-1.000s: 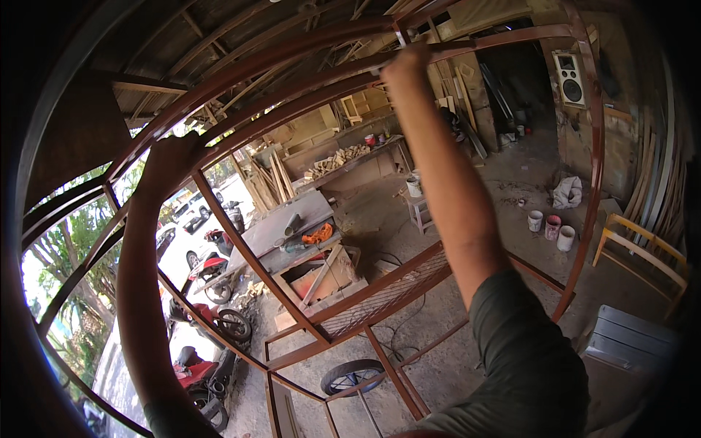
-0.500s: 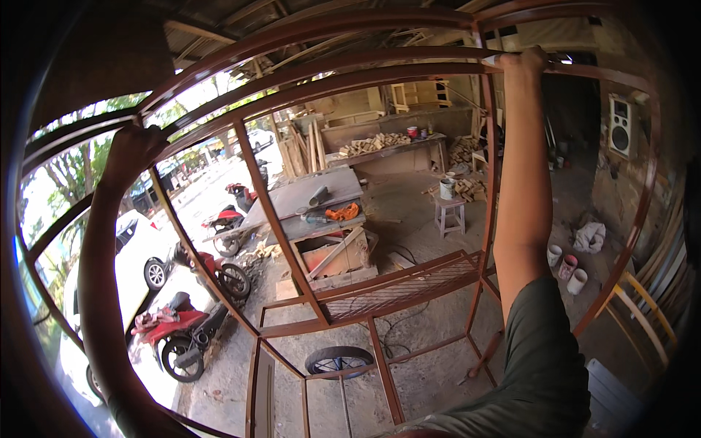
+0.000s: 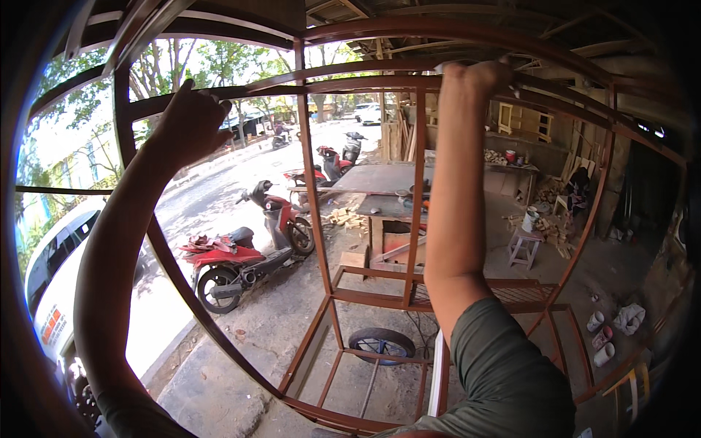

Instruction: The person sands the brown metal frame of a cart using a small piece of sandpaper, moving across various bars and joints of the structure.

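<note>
A reddish-brown metal frame (image 3: 314, 182) of welded bars surrounds the view, with a mesh panel (image 3: 504, 293) low inside it. Both my arms are raised to its upper rails. My right hand (image 3: 476, 79) is closed around a brown metal bar (image 3: 350, 69) that runs along the upper rail; whether this bar is loose or fixed, I cannot tell. At the upper left corner, my left hand (image 3: 191, 123) has its fingers apart beside the frame's horizontal rail, part of which it hides. Nothing shows in that hand.
A spoked wheel (image 3: 381, 344) stands low within the frame. Beyond on the left are a red motorcycle (image 3: 237, 263) and a white car (image 3: 66, 277). Farther back are a worktable (image 3: 380, 179), a stool (image 3: 524, 247) with a bucket on it, and several paint pails (image 3: 603, 355) at the right.
My view has turned left, bringing more of the street in. My left hand has gone from a closed grip to spread fingers. The right hand still grips the bar.
</note>
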A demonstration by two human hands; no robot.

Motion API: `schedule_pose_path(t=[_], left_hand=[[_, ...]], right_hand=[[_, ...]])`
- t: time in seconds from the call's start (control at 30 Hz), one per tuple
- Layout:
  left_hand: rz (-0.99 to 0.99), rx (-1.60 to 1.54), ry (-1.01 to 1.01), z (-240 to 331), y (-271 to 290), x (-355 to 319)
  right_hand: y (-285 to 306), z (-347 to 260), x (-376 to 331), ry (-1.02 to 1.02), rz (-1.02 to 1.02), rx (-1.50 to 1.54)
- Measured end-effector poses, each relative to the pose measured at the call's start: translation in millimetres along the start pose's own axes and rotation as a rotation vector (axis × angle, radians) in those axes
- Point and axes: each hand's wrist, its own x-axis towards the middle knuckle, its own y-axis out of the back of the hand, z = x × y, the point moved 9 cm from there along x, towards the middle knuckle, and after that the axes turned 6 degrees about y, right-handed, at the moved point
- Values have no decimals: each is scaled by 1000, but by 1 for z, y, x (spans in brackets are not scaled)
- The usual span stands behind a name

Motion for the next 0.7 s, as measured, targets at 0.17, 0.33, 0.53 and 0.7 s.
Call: schedule_pose_path(t=[0.17, 0.33, 0.53, 0.7], left_hand=[[-197, 150, -31, -58, -5, -100], [-205, -108, -9, -33, -23, -77], [-223, -63, 46, -43, -33, -103], [68, -268, 12, -39, -13, -84]], right_hand=[[-28, 220, -181, -314, 522, 176], [-9, 345, -254, -489, 558, 109], [-14, 234, -198, -631, 226, 114], [6, 17, -15, -414, -62, -29]])
